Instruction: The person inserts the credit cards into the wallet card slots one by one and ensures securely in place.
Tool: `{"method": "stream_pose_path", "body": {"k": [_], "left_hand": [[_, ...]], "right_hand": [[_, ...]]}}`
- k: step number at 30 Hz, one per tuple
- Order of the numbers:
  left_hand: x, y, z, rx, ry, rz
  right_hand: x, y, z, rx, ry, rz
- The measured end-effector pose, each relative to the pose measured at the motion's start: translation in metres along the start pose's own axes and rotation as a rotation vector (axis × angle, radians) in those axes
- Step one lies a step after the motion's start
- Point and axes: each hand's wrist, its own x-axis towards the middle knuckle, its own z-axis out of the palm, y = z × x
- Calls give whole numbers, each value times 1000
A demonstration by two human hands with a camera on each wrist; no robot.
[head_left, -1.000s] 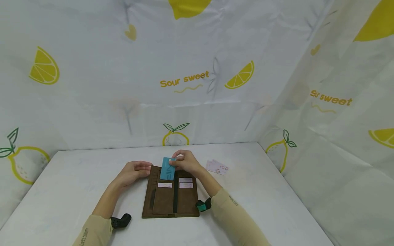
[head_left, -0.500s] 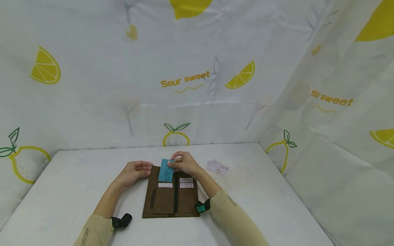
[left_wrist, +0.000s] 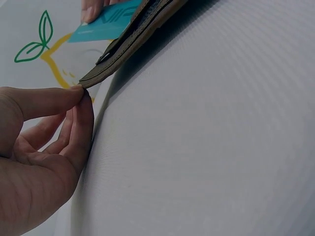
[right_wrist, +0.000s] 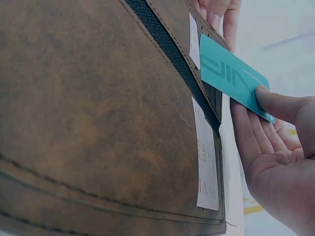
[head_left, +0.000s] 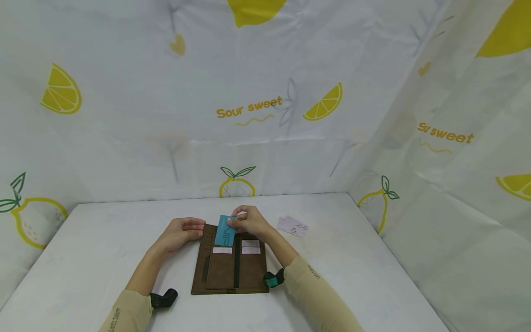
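A brown leather wallet (head_left: pixel 222 272) lies spread open on the white table, with pale cards (head_left: pixel 250 250) tucked in slots on both halves. My left hand (head_left: pixel 180 234) pinches the wallet's far left corner between thumb and fingertips, plain in the left wrist view. A teal card (right_wrist: pixel 231 73) marked VIP is pinched by my right hand (head_left: pixel 250 221), thumb on its face and fingers behind. The card stands over the upper left slots, its lower edge just above the pale card there in the head view.
Two pale printed cards (head_left: pixel 292 225) lie overlapping on the table (head_left: pixel 340 267) to the right of the wallet. A white sheet with lemon prints (head_left: pixel 265 157) hangs behind the table and along its right side.
My right hand and the teal card have come slightly down toward the wallet, with a small sideways shift left and back. The left hand keeps its pinch on the corner.
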Motion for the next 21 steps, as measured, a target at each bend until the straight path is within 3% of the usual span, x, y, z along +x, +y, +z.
{"method": "stream_pose_path", "body": {"k": [11,21], "left_hand": [[-1,3,1,-5,2,-5],[-2,5,2,-18,6,2]], "right_hand": [[-1,1,1,38,10,90],[-2,0,4,-4,0,94]]}}
